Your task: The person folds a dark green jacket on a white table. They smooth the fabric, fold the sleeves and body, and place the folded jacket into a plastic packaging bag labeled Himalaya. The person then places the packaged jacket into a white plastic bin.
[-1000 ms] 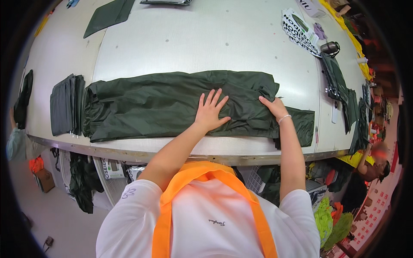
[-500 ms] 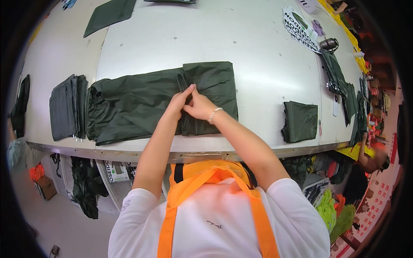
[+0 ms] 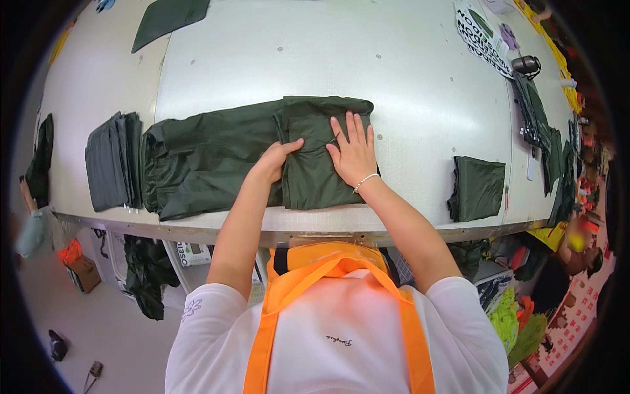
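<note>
A dark green garment [image 3: 210,157] of thin, slightly shiny cloth lies across the near side of the table, with a gathered band at its left end. Its right end is folded over into a squarish flap [image 3: 315,174]. At the flap's left edge my left hand [image 3: 275,157] is closed on the cloth, thumb on top and the other fingers mostly hidden. My right hand [image 3: 354,150] lies flat on the flap's right part, fingers spread.
A stack of folded dark green pieces [image 3: 111,161] stands left of the garment, and a folded square [image 3: 479,188] lies to the right. Another green piece [image 3: 169,21] is at the far left. Printed sheets [image 3: 482,39] and a dark bottle [image 3: 526,64] are at the far right.
My hands were together at the flap's left edge. My right hand has moved right and spread flat on the flap, while the left stays near that edge.
</note>
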Tool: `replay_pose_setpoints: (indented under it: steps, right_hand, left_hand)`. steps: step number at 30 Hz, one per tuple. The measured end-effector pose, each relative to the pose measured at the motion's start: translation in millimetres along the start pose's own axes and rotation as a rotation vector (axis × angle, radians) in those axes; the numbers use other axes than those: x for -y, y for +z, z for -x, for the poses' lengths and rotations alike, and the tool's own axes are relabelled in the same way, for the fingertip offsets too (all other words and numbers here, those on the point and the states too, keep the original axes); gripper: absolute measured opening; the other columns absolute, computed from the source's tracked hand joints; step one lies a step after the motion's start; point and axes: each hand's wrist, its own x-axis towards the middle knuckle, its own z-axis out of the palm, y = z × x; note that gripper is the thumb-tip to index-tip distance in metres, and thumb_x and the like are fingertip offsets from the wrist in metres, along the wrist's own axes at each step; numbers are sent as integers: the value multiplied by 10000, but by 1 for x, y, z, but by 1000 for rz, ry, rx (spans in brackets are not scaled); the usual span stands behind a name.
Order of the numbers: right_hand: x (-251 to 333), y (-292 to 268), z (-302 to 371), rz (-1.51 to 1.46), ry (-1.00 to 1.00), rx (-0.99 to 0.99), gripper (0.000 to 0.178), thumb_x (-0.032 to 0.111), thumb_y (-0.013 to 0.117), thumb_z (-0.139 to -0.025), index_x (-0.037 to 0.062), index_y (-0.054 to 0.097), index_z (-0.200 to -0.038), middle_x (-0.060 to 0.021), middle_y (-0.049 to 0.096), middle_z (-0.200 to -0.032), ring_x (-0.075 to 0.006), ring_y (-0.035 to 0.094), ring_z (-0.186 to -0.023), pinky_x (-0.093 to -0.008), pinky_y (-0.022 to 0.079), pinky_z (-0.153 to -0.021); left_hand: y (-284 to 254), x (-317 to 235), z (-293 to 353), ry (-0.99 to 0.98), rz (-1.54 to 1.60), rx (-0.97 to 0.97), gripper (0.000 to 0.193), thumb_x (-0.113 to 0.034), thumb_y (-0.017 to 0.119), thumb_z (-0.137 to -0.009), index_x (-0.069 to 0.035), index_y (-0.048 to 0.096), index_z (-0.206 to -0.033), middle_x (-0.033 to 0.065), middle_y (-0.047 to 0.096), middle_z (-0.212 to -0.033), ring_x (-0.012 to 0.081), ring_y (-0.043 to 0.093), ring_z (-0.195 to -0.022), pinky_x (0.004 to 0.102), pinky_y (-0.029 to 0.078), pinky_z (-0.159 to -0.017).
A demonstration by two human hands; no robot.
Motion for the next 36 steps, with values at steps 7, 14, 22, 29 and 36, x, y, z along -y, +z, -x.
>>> replay_pose_setpoints:
  steps: [7,14,22,29,36]
  right_hand:
    - [-32,-11,-80,-187,22,-238,286,257,566,-873,83,614,-1095,-63,556,-1159,-286,477,-1077,-420,359,-938]
    - [-44,7,-79,-217,104,-159,449,256,538,-894,100,478,-1310,-128,418,-1390,-333,410,-1195,-454,323,-1010]
    - [1,-8,21,-58,22,24,554,349,497,-912,176,355,-1419,-114,233,-1507,-348,178,-1387,-542,175,-1095]
    - [-10,2,20,-142,44,-2,561,405,430,-938,168,324,-1435,-111,205,-1523,-312,154,-1407,-515,121,-1121]
    - [-216,-138,112,-187,858,-870,505,133,637,-821,-59,458,-1253,-260,470,-1264,-363,438,-1197,-376,333,-1041]
  left_hand:
    - [-12,-5,-16,-26,-17,37,427,-177,665,-857,29,521,-1201,130,603,-1136,234,604,-987,377,518,-839]
    - [-3,-11,-16,-65,-1,-38,410,-148,652,-861,29,520,-1206,134,599,-1143,238,601,-1004,387,516,-851]
    - [-13,-8,-15,7,-100,-78,445,-140,651,-846,35,503,-1228,153,567,-1214,246,582,-1049,397,483,-887]
    - [36,11,37,915,-1821,-515,642,-274,585,-853,-131,333,-1426,124,240,-1507,377,186,-1385,521,149,-1110]
    - [-6,51,19,799,-1916,-456,634,-353,512,-894,-149,287,-1451,54,194,-1533,313,141,-1412,512,114,-1122]
